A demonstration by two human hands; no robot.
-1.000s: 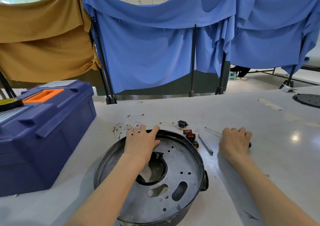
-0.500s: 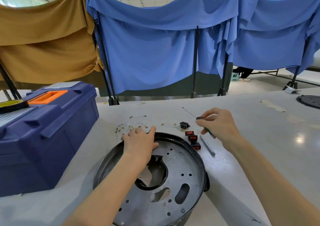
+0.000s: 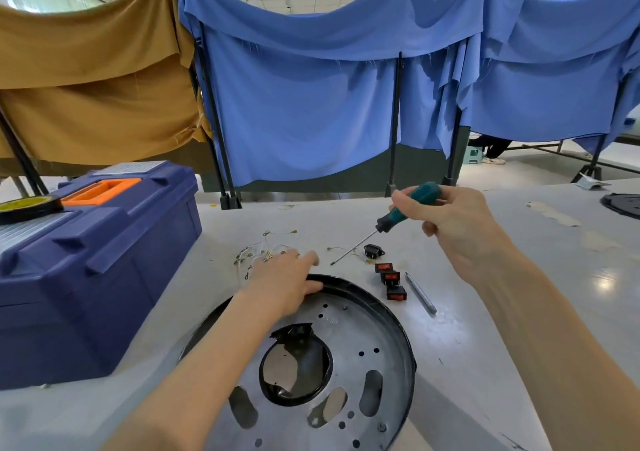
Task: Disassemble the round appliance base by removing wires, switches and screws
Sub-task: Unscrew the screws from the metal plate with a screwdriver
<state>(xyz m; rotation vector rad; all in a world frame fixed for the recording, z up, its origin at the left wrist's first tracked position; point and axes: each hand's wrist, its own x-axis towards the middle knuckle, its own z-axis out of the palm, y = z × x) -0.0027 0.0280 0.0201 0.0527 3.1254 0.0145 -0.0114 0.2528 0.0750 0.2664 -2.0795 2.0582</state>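
Round appliance base lay on the table directly in front of the person, metal plate up and its central hole open. Left hand rested across the far rim, fingers fairly straight and pressing down rather than wrapped round anything, most likely to stop the base from turning under a tool. Right hand was raised above the table beyond the base, fingers clenched round the teal handle of a screwdriver. Its shaft slanted down and left, the tip in the air, touching nothing. Removed parts were set apart behind the rim, probably to keep the work area free: a tangle of wires, a black socket, three red switches in a row and a slim grey tool beside them. A blue toolbox stood to the left. At least one small screw appeared to remain near the plate's near edge, so screw removal looked like the step in hand.
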